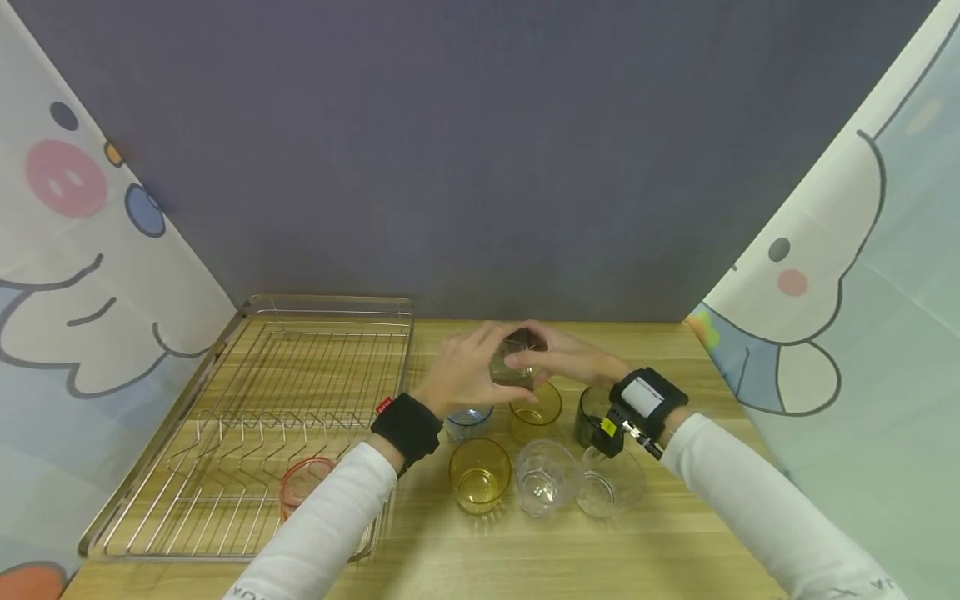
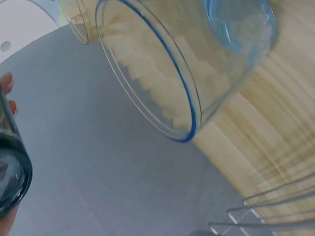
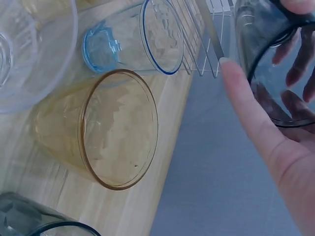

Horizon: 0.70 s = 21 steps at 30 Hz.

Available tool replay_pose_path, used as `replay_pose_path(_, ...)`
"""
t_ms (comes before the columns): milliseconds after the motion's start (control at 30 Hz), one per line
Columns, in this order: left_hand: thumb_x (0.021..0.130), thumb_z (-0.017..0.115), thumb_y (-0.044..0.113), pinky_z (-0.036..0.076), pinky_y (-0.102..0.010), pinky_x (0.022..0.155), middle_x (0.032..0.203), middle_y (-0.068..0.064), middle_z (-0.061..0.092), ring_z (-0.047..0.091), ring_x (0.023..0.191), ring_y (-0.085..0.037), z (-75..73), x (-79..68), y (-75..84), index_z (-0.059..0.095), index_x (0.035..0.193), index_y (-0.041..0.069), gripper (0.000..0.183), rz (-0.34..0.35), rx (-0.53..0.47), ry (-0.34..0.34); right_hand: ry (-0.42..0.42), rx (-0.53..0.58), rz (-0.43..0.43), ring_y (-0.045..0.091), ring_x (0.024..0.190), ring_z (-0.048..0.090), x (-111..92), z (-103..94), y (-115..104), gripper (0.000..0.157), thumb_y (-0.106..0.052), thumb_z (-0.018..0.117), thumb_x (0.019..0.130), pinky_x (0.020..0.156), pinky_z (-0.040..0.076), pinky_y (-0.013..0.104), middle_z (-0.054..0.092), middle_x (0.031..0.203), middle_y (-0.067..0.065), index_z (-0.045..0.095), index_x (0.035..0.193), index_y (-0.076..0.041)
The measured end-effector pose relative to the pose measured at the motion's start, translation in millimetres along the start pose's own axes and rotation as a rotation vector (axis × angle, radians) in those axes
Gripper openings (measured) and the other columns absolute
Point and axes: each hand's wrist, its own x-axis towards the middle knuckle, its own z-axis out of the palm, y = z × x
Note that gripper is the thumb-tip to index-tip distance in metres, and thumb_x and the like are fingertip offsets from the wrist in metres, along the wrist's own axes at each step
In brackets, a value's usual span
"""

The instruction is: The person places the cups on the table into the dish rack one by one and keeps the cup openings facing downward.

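Observation:
A dark grey drinking glass [image 1: 517,358] is held tilted between both hands, above the back of the table. The left hand [image 1: 467,367] grips it from the left, with fingers over the far side and thumb below. From the right, the right hand [image 1: 572,357] holds it too, its thumb across the near side. In the right wrist view, fingers show through the wall of the dark glass [image 3: 266,49]. Just under the hands stand a blue-rimmed glass [image 1: 468,425] and an amber glass [image 1: 536,425].
Nearer stand a second amber glass [image 1: 480,479], a clear cup [image 1: 542,479] and a clear mug [image 1: 615,483]. Another dark glass [image 1: 588,425] is by the right wrist. On the left, a wire dish rack [image 1: 330,333] holds a red-rimmed glass [image 1: 300,483]. A grey panel [image 1: 480,167] rises behind.

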Motion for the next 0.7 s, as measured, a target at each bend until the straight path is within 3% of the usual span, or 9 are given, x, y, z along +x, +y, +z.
replay_pose_path(200,0.079,0.047,0.085,0.058,-0.037,0.091,0.125,-0.007,0.066,0.066,0.111,-0.022,1.0,-7.2,-1.0,0.055,0.137,0.01,0.095,0.014,-0.078,0.089,-0.009,0.047,-0.02,0.034,0.12,0.056,-2.7,4.3,-1.2,0.072,-0.047,0.059,0.094,0.084,0.059,0.042,0.044,0.145,0.015,0.031,0.15,-0.011)
replay_pose_path(267,0.087,0.036,0.081,0.059,-0.036,0.086,0.122,-0.008,0.066,0.067,0.106,-0.022,0.3,-10.1,-0.1,0.057,0.134,0.009,0.088,-0.004,-0.12,0.111,-0.007,0.059,-0.018,0.033,0.118,0.057,-3.5,7.1,-1.1,0.072,-0.047,0.059,0.095,0.085,0.059,0.041,0.044,0.147,0.016,0.031,0.15,-0.011)
replay_pose_path(367,0.098,0.036,0.065,0.059,-0.037,0.084,0.114,-0.011,0.067,0.068,0.101,-0.024,-0.7,-12.9,2.5,0.062,0.122,0.005,0.07,-0.076,-0.216,0.164,0.01,0.054,-0.003,0.03,0.117,0.059,-5.4,11.1,-0.8,0.07,-0.049,0.057,0.095,0.088,0.058,0.039,0.044,0.147,0.017,0.032,0.149,-0.011)
replay_pose_path(467,0.105,0.042,0.038,0.058,-0.035,0.086,0.107,-0.016,0.067,0.067,0.098,-0.025,-1.6,-12.6,6.8,0.065,0.107,0.0,0.044,-0.22,-0.374,0.232,0.035,0.035,0.008,0.029,0.109,0.063,-6.7,14.0,-0.6,0.07,-0.053,0.054,0.095,0.095,0.054,0.043,0.043,0.149,0.019,0.032,0.148,-0.012)
replay_pose_path(533,0.105,0.045,0.025,0.055,-0.029,0.077,0.099,-0.015,0.064,0.062,0.084,-0.021,-2.7,-11.1,9.8,0.065,0.104,-0.001,0.033,-0.368,-0.527,0.26,0.057,0.04,0.005,0.03,0.101,0.066,-7.0,15.2,-0.4,0.07,-0.053,0.052,0.096,0.098,0.051,0.049,0.042,0.15,0.02,0.031,0.148,-0.012)
replay_pose_path(600,0.105,0.045,0.022,0.049,-0.026,0.074,0.098,-0.014,0.061,0.056,0.08,-0.018,-4.8,-8.7,12.7,0.064,0.106,0.001,0.028,-0.534,-0.692,0.265,0.084,0.055,-0.012,0.032,0.095,0.067,-7.0,16.7,-0.2,0.069,-0.052,0.051,0.096,0.099,0.05,0.052,0.041,0.15,0.022,0.029,0.149,-0.013)
replay_pose_path(700,0.105,0.042,0.03,0.045,-0.028,0.082,0.105,-0.008,0.057,0.053,0.088,-0.016,-8.5,-5.1,15.9,0.061,0.115,0.006,0.032,-0.774,-0.907,0.226,0.128,0.099,-0.063,0.032,0.108,0.062,-6.8,20.4,0.1,0.065,-0.047,0.05,0.098,0.092,0.054,0.05,0.041,0.148,0.021,0.028,0.149,-0.013)
